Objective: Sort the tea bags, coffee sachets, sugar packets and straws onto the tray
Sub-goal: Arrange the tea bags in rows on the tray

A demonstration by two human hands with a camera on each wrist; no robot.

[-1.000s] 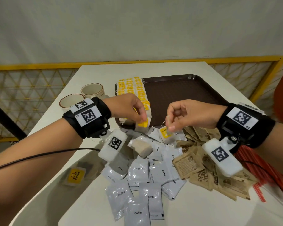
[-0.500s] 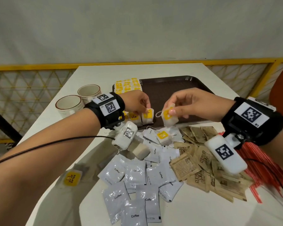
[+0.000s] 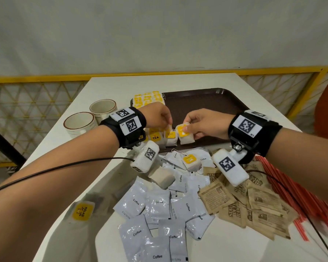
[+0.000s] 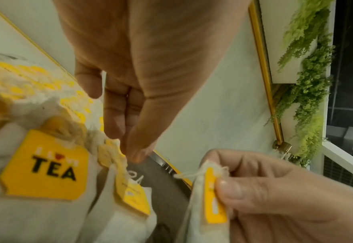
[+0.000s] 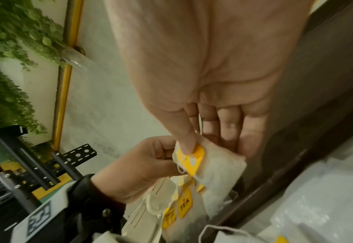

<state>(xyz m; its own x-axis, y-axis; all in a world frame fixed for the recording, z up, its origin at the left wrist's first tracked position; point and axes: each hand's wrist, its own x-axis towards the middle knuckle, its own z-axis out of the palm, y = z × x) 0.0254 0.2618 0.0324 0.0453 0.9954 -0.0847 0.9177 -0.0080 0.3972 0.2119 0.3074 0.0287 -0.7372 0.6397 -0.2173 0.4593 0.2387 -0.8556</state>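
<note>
Tea bags are being lined up along the near left edge of the brown tray, standing against one another, with a further block of them at the far left corner. One bag is pinched by its yellow tag between the thumb and fingers of the right hand, just right of the row. The neighbouring bag is gripped at its top by the fingertips of the left hand.

Toppling is judged the main risk: the bags stand loosely on edge, so a nudge from either hand while the held one is set down could knock the row over. The strings are loose and could snag a finger or a neighbouring tag and drag a placed bag out on withdrawal. The row sits at the tray's near rim, so a bag pushed toward the person could slip off onto the desk.

Open room lies to the right, where most of the tray floor is bare. In front of the tray the desk is crowded with coffee sachets, brown sugar packets, red straws and two stray tea bags; low wrists could scatter them. Two cups stand just left of the left wrist.
</note>
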